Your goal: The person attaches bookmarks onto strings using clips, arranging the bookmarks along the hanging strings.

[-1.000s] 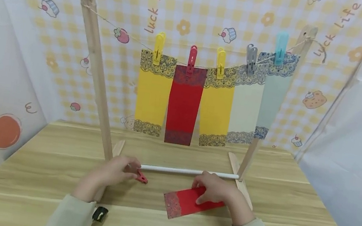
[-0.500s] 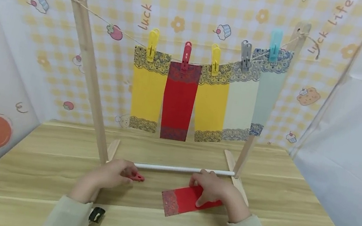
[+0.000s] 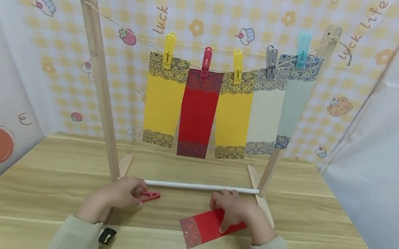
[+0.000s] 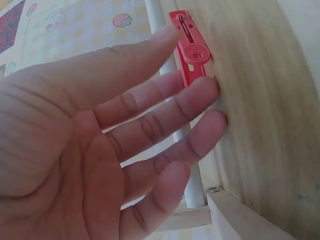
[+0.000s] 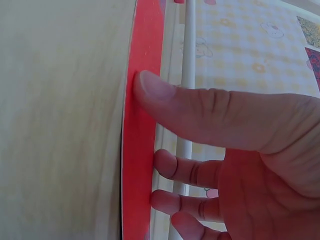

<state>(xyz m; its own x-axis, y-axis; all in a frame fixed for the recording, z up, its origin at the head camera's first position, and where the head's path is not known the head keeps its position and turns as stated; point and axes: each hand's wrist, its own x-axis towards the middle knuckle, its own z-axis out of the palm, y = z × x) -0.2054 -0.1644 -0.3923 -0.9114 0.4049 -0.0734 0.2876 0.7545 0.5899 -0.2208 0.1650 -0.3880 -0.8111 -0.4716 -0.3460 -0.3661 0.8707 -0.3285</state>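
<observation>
My left hand [image 3: 127, 192] has its fingers curved round the near end of a small red plastic clothespin [image 3: 150, 196], low over the table. In the left wrist view, the thumb tip lies beside the clothespin [image 4: 192, 45], and the middle fingertip overlaps its lower end. My right hand [image 3: 233, 209] holds a red paper strip [image 3: 209, 227] with a patterned dark end. Its thumb presses on the face of the strip [image 5: 140, 150] while other fingertips meet the far edge. Part of the strip is hidden under the hand.
A wooden frame with left post [image 3: 99, 79] and white crossbar [image 3: 198, 186] stands behind my hands. From its string hang yellow [image 3: 161, 106], red [image 3: 197, 115] and pale strips [image 3: 265, 113], each under a clothespin. A patterned cloth [image 3: 201, 8] backs the table.
The clothespin has turned at my left fingertips and now shows its side. The red strip has tilted, its patterned end swinging toward me, as the right thumb moved toward its near edge.
</observation>
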